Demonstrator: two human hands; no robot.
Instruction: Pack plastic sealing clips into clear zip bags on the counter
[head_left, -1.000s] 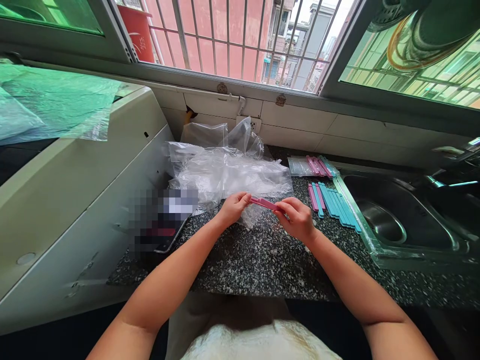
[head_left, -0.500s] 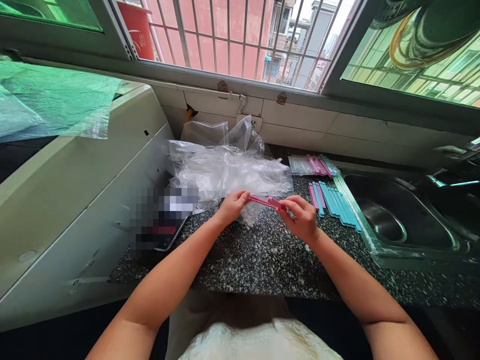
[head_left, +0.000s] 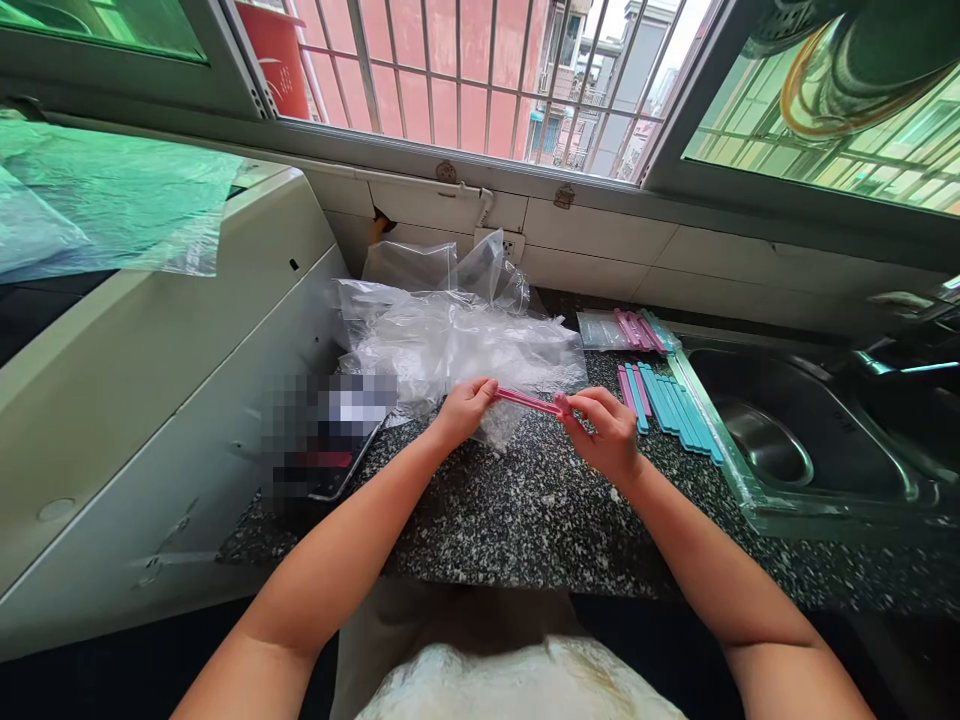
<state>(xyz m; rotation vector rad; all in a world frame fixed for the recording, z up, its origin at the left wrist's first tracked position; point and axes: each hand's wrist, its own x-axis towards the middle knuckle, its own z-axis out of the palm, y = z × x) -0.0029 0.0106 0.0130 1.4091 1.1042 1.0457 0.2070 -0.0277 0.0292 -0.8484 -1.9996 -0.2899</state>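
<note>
A slim pink bag-sealing clip (head_left: 527, 401) spans the gap between my two hands above the counter. My left hand (head_left: 466, 408) pinches its left end between thumb and fingers. At the other end, the fingers of my right hand (head_left: 602, 428) close on the clip, where a short pink end piece stands up by the fingertips. Just behind my hands lies a heap of clear plastic bags (head_left: 465, 345). To the right, pink and turquoise clips (head_left: 679, 412) are laid side by side, and more clips (head_left: 641, 330) rest on a clear packet.
The speckled stone counter (head_left: 495, 530) runs beneath my arms. On the right is a steel sink (head_left: 817, 420) with a raised rim. A blurred dark device (head_left: 337, 470) lies left, against a pale appliance panel (head_left: 187, 400). A barred window stands behind.
My right hand has shifted slightly right along the clip. The short pink end piece has turned from lying along the clip to standing up at the fingertips. My left hand stays nearly still.
</note>
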